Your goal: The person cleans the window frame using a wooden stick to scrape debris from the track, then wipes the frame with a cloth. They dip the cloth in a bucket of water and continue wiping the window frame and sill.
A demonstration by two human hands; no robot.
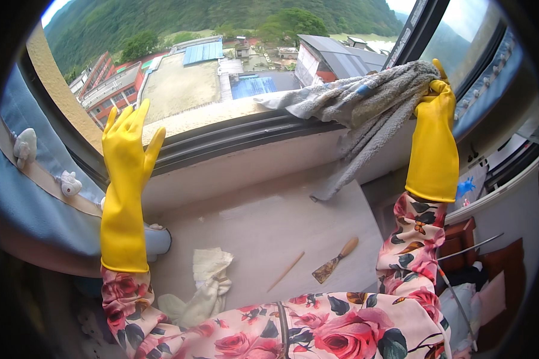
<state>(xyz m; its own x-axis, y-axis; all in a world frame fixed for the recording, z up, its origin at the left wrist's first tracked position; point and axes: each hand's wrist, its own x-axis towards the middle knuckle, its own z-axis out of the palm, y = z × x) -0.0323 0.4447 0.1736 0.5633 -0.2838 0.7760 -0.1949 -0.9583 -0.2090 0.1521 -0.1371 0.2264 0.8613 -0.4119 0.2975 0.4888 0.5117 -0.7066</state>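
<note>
In a yellow rubber glove, my right hand [435, 101] grips one end of a grey towel [373, 98]. The towel fans out leftward over the dark metal window track [233, 139], and one strip of it hangs down toward the white surface. My left hand [125, 128], gloved the same way, is raised by the left part of the window with its fingers spread and nothing in it. Below, on the white surface [251, 224], lie a scraper with a wooden handle [337, 260], a thin wooden stick [286, 271] and a crumpled cream cloth [211, 278].
A blue curtain [40, 193] with small plush figures is bunched at the left. Another blue curtain [494, 89] hangs at the right behind the window frame [413, 36]. Beyond the outer ledge [197, 114] are rooftops far below. A thin rod [458, 300] leans at the lower right.
</note>
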